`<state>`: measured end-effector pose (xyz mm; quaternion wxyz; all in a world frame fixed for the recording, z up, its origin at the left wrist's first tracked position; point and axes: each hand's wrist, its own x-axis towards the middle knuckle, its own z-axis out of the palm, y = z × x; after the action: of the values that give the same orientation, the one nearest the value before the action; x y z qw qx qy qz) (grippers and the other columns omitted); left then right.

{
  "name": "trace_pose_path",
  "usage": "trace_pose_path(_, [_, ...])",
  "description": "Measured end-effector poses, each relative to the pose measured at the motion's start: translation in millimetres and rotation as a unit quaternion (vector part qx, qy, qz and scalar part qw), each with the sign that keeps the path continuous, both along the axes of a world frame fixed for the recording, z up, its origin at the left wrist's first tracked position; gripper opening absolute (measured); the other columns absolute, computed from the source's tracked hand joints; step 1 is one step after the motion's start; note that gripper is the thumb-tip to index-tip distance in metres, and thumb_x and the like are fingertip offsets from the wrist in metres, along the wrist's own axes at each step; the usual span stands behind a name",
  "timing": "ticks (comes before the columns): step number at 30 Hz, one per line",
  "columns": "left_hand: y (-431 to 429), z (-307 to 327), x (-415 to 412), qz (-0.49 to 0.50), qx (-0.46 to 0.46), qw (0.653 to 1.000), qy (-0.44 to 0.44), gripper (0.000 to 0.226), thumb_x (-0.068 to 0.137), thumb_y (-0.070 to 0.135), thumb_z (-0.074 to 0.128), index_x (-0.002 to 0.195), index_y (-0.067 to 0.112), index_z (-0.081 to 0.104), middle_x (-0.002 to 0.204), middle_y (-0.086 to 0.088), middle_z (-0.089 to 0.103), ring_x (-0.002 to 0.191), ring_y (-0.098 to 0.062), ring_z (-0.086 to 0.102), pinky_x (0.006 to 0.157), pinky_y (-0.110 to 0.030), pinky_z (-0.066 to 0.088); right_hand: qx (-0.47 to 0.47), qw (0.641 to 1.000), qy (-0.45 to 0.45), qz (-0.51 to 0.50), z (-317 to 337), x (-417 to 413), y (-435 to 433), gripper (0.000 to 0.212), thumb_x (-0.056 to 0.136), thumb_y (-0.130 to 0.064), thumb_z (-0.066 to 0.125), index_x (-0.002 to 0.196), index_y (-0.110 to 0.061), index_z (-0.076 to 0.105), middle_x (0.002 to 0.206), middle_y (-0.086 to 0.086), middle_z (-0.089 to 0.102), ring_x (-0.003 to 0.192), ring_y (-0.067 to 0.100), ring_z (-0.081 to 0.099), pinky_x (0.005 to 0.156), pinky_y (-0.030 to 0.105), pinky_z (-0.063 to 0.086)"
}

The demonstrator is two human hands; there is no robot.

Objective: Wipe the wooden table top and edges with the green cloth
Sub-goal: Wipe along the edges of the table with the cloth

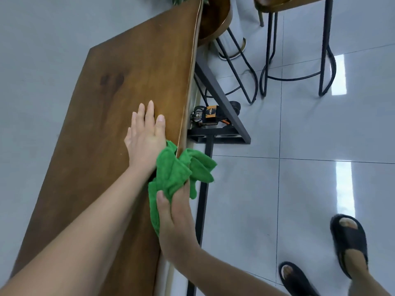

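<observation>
Pale glossy floor tiles (299, 129) run under everything here, and a long, narrow wooden desk (119, 86) stretches away from the person, its length running from near to far and leaning a little to the right.

Nearest, down on the right, two feet in black sandals (348, 240) stand on the tiles beside the desk. Next comes the right hand (173, 214), closed around the bunched green cloth (173, 169), thumb and fingers gripping its lower folds. The cloth sits right at the desk's right-hand long edge (188, 99), part of it on the top and part hanging over the side. So the edge to be wiped lies straight ahead of that hand, running away along the desk's length; I'd judge a stroke would follow that line.

Just beyond, the left hand (145, 133) lies flat and open on the top, fingers spread and pointing away, holding nothing, its wrist touching the cloth. The right hand is the one working the cloth.

Further off, black metal stools (299, 50) stand on the right.
</observation>
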<state>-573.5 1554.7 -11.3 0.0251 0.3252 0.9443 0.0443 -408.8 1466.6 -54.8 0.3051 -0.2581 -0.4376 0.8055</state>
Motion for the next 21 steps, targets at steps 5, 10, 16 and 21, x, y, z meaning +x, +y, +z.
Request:
trace_pose_path(5, [-1.1, -0.1, -5.2, -0.010, -0.004, 1.000, -0.004, 0.062, 0.117, 0.056, 0.016, 0.176, 0.038, 0.013, 0.185, 0.005, 0.007, 0.171, -0.019, 0.002, 0.135, -0.057, 0.009, 0.006, 0.997, 0.010, -0.072, -4.2, -43.4, 58.4, 0.068, 0.116, -0.026, 0.045, 0.179, -0.025, 0.019, 0.180, -0.007, 0.032, 0.168, 0.018, 0.029, 0.137, 0.052, 0.025])
trace_pose_path(10, [-3.0, -3.1, -3.5, -0.010, -0.004, 1.000, 0.011, 0.061, 0.118, 0.052, 0.019, 0.176, 0.038, 0.012, 0.185, 0.007, 0.007, 0.171, -0.019, 0.002, 0.136, -0.053, 0.009, 0.071, 0.995, -0.038, -0.062, -7.0, -98.7, 166.8, 0.079, 0.108, -0.037, 0.045, 0.180, -0.023, 0.014, 0.186, -0.003, 0.018, 0.171, 0.016, 0.018, 0.139, 0.050, 0.019])
trace_pose_path(16, [0.2, -1.0, 0.2, 0.001, -0.002, 1.000, 0.011, 0.063, 0.116, 0.058, 0.014, 0.176, 0.039, 0.013, 0.185, 0.008, 0.008, 0.171, -0.018, 0.004, 0.135, -0.054, 0.008, 0.081, 0.992, -0.091, -0.029, -5.3, -169.9, 299.8, 0.080, 0.116, -0.034, 0.049, 0.180, -0.025, 0.003, 0.185, 0.004, 0.023, 0.165, 0.032, 0.035, 0.134, 0.056, 0.030])
trace_pose_path(21, [2.2, -1.1, 1.3, 0.002, 0.004, 1.000, 0.015, 0.063, 0.116, 0.059, 0.015, 0.176, 0.038, 0.016, 0.185, 0.007, 0.010, 0.171, -0.018, 0.006, 0.134, -0.056, 0.010, 0.067, 0.994, -0.088, -0.011, -11.2, -188.2, 330.7, 0.083, 0.112, -0.040, 0.049, 0.180, -0.028, 0.004, 0.184, 0.006, 0.027, 0.163, 0.033, 0.038, 0.132, 0.056, 0.034])
